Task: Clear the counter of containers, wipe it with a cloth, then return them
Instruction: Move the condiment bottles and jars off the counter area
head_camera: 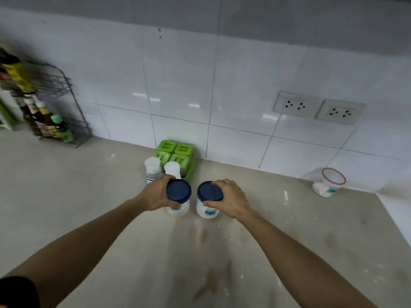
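Two white jars with dark blue lids stand side by side on the beige counter (pixel 89 196). My left hand (pixel 156 194) grips the left jar (pixel 178 192) around its lid and side. My right hand (pixel 229 197) grips the right jar (pixel 209 197), whose label reads "Sugar". Just behind them stand two small bottles with white caps (pixel 152 166) (pixel 172 168) and a green four-lidded container set (pixel 176 153) against the tiled wall. A clear jar with a red rim (pixel 329 183) sits tilted in the right corner.
A wire rack (pixel 55 112) with sauce bottles stands at the far left against the wall. Two wall sockets (pixel 318 107) sit above the counter at the right. Brownish smears and white specks mark the counter (pixel 209 283) in front of me.
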`<state>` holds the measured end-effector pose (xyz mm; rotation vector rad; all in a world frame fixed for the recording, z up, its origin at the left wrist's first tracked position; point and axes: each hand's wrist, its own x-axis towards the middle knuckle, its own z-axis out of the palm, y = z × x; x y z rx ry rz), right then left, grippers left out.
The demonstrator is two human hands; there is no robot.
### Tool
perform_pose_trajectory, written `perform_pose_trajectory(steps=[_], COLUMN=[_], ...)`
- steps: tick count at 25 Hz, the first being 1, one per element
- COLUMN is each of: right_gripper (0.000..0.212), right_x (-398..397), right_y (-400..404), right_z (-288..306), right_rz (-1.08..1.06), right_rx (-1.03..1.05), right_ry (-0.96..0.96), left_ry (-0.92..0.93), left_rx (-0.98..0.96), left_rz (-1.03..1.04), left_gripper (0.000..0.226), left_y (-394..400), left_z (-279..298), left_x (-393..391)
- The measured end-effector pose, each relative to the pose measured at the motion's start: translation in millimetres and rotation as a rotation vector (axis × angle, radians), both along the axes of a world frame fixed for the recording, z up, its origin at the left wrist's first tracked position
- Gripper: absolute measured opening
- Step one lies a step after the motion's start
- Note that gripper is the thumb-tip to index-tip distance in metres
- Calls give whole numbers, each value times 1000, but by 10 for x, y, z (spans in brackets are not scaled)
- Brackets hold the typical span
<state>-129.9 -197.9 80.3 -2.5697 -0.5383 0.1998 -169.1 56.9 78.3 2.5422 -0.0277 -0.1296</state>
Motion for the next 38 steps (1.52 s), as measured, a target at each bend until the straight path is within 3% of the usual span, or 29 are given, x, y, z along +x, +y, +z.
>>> perform_pose_trajectory(steps=[11,25,29,33,36,38], right_gripper=[75,78,83,78,67,61], right_x=[-183,-164,-156,-144,-36,41], right_y=[1304,1411,1285,822,164,-377], right_z=[-185,-334,-354,-345,-357,-388], right_rz=[-56,-72,-30,-29,-101,-159], right_rx=[-58,-60,14,74,51,23], right_ry=[24,22,50,28,14,10], left_ry=[14,48,67,-110,-419,-530], left_rx=[-2,-51,14,-20,-60,-73], left_rz=[-4,-69,-39,34,93,73], left_gripper=[89,92,96,88,52,34], left_y=[1176,1270,1208,942,432,-43], left_z=[-146,-293,-317,-303,-182,-123], left_x=[12,124,86,-7,-33,37])
